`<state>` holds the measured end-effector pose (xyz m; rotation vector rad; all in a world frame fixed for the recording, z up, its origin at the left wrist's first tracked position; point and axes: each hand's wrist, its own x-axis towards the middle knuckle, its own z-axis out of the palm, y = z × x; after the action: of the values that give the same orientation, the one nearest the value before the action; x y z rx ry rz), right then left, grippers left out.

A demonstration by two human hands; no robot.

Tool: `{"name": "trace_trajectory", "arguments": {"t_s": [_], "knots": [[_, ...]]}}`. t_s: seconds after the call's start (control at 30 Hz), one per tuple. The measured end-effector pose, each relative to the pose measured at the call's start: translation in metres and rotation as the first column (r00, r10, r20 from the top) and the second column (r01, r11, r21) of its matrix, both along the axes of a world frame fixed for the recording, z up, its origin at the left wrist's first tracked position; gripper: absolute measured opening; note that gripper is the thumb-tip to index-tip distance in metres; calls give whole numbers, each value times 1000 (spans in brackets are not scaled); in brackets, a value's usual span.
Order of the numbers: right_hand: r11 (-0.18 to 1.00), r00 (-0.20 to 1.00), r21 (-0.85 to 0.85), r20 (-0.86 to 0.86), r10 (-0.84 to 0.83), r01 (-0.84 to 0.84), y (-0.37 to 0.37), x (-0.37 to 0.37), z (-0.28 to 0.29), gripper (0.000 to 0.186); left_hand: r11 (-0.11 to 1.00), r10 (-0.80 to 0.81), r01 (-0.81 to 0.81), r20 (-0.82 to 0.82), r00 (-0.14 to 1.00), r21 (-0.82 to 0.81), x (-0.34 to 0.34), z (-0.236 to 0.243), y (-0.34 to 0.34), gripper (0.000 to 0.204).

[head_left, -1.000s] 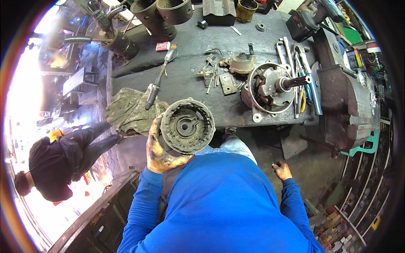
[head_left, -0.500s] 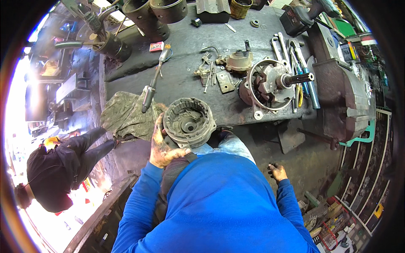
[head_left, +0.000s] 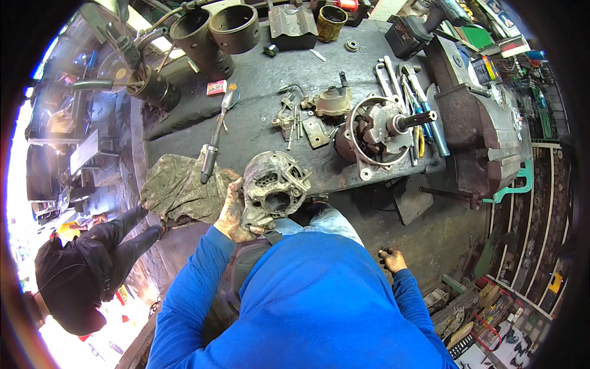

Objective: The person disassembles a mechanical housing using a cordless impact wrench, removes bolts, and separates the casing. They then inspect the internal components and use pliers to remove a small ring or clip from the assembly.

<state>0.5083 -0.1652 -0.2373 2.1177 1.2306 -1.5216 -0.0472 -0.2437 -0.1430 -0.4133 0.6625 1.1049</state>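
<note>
My left hand point(head_left: 232, 215) is closed on the rim of a dirty grey alternator housing point(head_left: 276, 184), held up just off the bench's front edge. Its vented outer face with a round central hole is turned toward me. My right hand point(head_left: 392, 259) is away from the bench at the right, low beside my body. Its fingers are curled, with dark tips, and whatever they may hold is too small to make out. On the bench, right of the housing, stands the other alternator half point(head_left: 375, 132), with its claw-pole rotor and splined shaft.
Small parts point(head_left: 292, 120) and a round metal unit point(head_left: 334, 101) lie mid-bench. A soldering-iron-like tool point(head_left: 212, 154) rests partly on a dark cloth point(head_left: 184, 187). Wrenches and pliers point(head_left: 424, 101) lie at the right, near a large vise point(head_left: 479, 147). Another person point(head_left: 80, 270) is at the left.
My left hand has turned the housing over: its hollow inside with the ring of windings faced up before, and now its outer vented face shows. My right hand stays low at the right.
</note>
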Motion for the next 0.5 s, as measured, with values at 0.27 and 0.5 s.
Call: {"name": "trace_trajectory", "arguments": {"t_s": [0.27, 0.5], "knots": [[999, 999, -27, 28, -40, 41, -14, -3, -3, 48, 995, -98, 95, 140, 985, 28, -26, -16, 5, 91], [998, 998, 29, 29, 64, -64, 12, -9, -20, 50, 979, -143, 159, 133, 981, -125, -46, -19, 10, 85]]}}
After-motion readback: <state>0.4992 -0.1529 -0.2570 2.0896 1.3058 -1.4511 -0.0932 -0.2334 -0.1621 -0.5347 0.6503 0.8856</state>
